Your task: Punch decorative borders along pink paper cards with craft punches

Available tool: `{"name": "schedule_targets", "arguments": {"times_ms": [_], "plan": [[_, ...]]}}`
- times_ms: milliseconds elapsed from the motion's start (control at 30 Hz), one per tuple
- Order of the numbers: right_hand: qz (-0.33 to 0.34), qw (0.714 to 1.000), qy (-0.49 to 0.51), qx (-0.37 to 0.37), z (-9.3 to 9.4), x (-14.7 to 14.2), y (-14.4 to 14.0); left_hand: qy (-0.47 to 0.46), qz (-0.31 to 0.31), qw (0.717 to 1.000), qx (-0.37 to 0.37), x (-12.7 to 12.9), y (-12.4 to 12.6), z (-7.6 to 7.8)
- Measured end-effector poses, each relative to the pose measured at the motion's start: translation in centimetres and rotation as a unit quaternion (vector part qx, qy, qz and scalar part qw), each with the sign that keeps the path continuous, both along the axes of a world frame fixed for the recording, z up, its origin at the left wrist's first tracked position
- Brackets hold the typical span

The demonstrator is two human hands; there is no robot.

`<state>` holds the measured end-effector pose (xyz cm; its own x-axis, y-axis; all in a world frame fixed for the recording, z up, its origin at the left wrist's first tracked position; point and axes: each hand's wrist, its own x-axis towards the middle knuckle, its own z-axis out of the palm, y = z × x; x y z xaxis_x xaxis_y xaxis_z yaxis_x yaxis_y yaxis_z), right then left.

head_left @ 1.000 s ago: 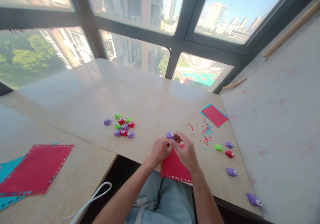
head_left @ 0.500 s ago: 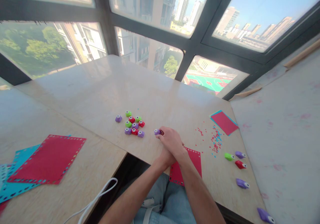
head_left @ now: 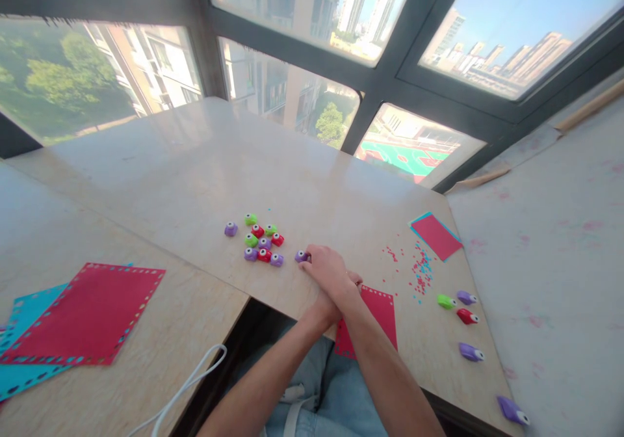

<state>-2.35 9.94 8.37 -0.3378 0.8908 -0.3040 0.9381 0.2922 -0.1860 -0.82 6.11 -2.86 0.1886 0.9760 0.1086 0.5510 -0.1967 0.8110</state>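
Observation:
My right hand (head_left: 330,273) reaches left across my other arm and its fingertips rest on a small purple paper punch (head_left: 301,255) that sits on the beige table (head_left: 195,177). That punch lies just right of a cluster of green, red and purple punches (head_left: 262,242). My left hand (head_left: 319,308) is mostly hidden under my right wrist, at the left edge of a red paper sheet (head_left: 377,310) with punched holes along its border; whether it grips the sheet is hidden.
Several more punches (head_left: 467,317) lie to the right, one purple punch (head_left: 511,411) near the table edge. Red and teal confetti (head_left: 420,271) and a small red sheet (head_left: 436,236) lie beyond. Red and teal sheets (head_left: 82,313) and a white cord (head_left: 190,378) sit left.
My right hand carried the purple punch away from the red sheet, leftwards to beside the cluster, and lowered it onto the table. The red sheet dropped flat at the table edge.

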Motion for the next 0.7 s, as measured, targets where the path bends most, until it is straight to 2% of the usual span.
{"name": "schedule_targets", "arguments": {"times_ms": [100, 400, 700], "plan": [[-0.005, 1.0, 0.024, -0.015, -0.8, -0.6, 0.5, 0.03, -0.06, 0.998, -0.011, -0.1, 0.2, 0.6], [0.043, 0.991, 0.128, 0.007, -2.8, -3.0, 0.9, 0.043, -0.044, 0.998, -0.021, -0.3, 0.3, 1.6], [0.093, 0.956, 0.276, -0.027, -3.1, -1.7, 0.4, 0.065, -0.05, 0.996, -0.016, -0.1, 0.2, 1.5]]}}
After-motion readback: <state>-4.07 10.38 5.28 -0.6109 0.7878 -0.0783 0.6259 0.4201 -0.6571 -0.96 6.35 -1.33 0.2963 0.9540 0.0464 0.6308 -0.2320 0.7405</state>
